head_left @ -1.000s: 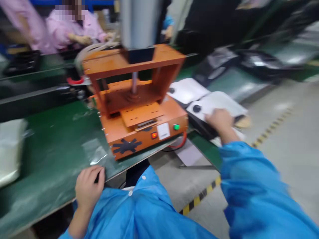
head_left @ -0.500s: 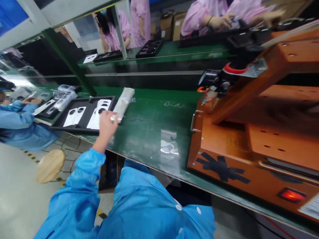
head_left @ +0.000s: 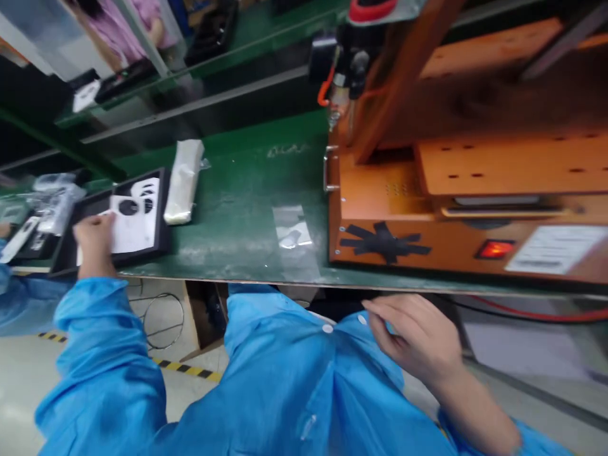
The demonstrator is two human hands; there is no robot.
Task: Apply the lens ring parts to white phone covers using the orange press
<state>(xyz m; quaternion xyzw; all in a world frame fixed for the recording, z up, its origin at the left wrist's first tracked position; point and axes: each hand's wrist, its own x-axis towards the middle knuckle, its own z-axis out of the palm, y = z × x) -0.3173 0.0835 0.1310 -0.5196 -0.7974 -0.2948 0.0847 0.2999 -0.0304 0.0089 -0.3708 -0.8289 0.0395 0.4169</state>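
Note:
My left hand [head_left: 96, 239] is over the black tray [head_left: 164, 215] at the left, fingers closed at the edge of a white flat panel with a round dark hole [head_left: 127, 229]. The panel looks pinched there, though motion blur softens the grip. Beside it in the tray lie more white panels with round cut-outs [head_left: 150, 221]. Just right of the tray rests a long, pale wrapped bundle [head_left: 183, 183]. My right hand [head_left: 418, 335] hangs in front of the bench edge, low and near my blue coat, with loosely bent fingers, thumb apart and nothing visible in it.
An orange machine [head_left: 380, 202] with a lit red switch [head_left: 494, 249] and black tape stands on the right of the green bench [head_left: 237, 209]. A clear film piece [head_left: 292, 228] lies mid-bench. Plastic-wrapped parts [head_left: 57, 206] and a co-worker's blue sleeve [head_left: 28, 304] are at far left.
My left hand has moved from the pale bundle to the panels in the tray. My right hand has come into view below the bench edge. The view has swung and tilted down.

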